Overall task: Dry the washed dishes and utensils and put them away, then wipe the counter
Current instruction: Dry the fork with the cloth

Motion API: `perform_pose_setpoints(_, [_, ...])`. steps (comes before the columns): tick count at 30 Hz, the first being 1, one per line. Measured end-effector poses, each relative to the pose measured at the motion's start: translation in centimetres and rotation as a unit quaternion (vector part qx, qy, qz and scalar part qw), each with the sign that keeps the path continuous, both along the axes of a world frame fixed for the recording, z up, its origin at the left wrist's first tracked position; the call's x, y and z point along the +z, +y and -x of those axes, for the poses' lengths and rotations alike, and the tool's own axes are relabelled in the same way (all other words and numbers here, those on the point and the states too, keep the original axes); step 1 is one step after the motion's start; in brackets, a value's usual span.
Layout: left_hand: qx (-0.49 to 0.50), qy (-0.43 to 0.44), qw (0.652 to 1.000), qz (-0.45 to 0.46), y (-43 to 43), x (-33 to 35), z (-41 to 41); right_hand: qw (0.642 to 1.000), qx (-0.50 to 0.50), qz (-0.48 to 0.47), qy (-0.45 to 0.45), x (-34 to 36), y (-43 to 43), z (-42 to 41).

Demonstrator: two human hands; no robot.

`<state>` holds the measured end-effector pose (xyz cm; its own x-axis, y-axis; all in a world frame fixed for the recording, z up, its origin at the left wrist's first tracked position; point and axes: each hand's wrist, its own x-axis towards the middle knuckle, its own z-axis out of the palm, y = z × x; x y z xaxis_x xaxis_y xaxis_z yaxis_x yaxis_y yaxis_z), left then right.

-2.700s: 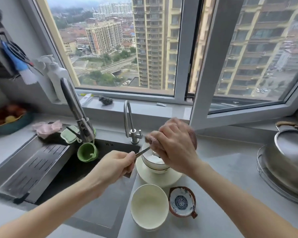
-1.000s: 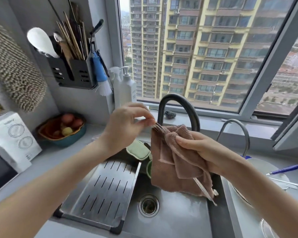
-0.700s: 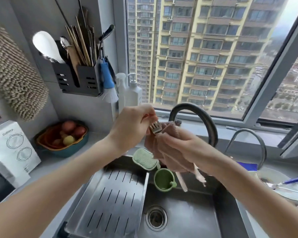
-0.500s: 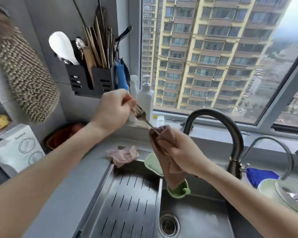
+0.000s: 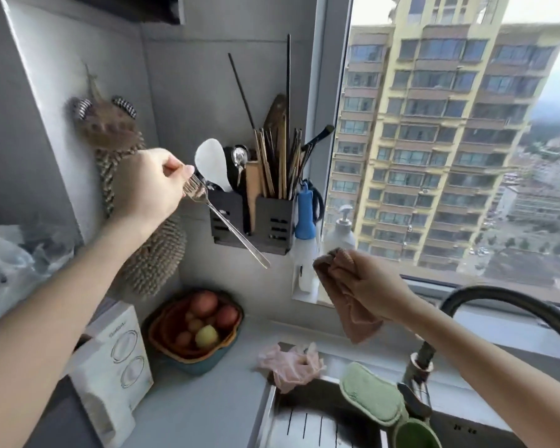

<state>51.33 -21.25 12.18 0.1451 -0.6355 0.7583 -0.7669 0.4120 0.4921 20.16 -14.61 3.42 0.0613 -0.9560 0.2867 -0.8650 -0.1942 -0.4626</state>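
One fork (image 5: 227,222) pinched by left hand (image 5: 149,186), one cloth (image 5: 353,307) gripped by right hand (image 5: 374,286)

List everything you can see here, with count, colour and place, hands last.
utensil holder: one, black, on the wall, full of utensils
fork: one, silver, in the left hand
cloth: one, brownish pink, in the right hand
fruit bowl: one, orange and teal, counter corner
hanging towel: one, brown, behind the left hand
soap bottle: one, white, window sill
brush: one, blue, hanging beside the holder
crumpled wad: one, pale pink, sink edge
sponge: one, green, sink rim
faucet: one, dark, far right
box: one, white, counter left
plastic bag: one, clear, far left
left hand: one, fingers pinch the fork near its tines
right hand: one, fingers grip the cloth
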Motion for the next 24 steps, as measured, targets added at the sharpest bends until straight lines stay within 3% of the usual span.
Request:
perform_pose_setpoints(6, [0.056, -0.088, 0.984, 0.142, -0.4, 7.6, -0.5, 0.999, 0.025, 0.021, 0.026, 2.1, -3.0, -3.7])
perform_pose_setpoints(11, [0.042, -0.162, 0.973, 0.16, -3.1, 9.5, 1.5, 0.997, 0.017, 0.021, 0.068, 2.1, -4.7, -4.8])
perform_pose_setpoints(16, [0.04, -0.177, 0.978, 0.103, -7.0, 9.4, 2.5, 0.997, 0.013, 0.026, 0.069, 1.8, -5.9, -5.2])
perform_pose_setpoints(24, [0.013, -0.218, 0.974, -0.067, -10.7, 6.7, 3.8, 0.998, 0.011, 0.027, 0.054, 1.0, -6.0, -4.6])
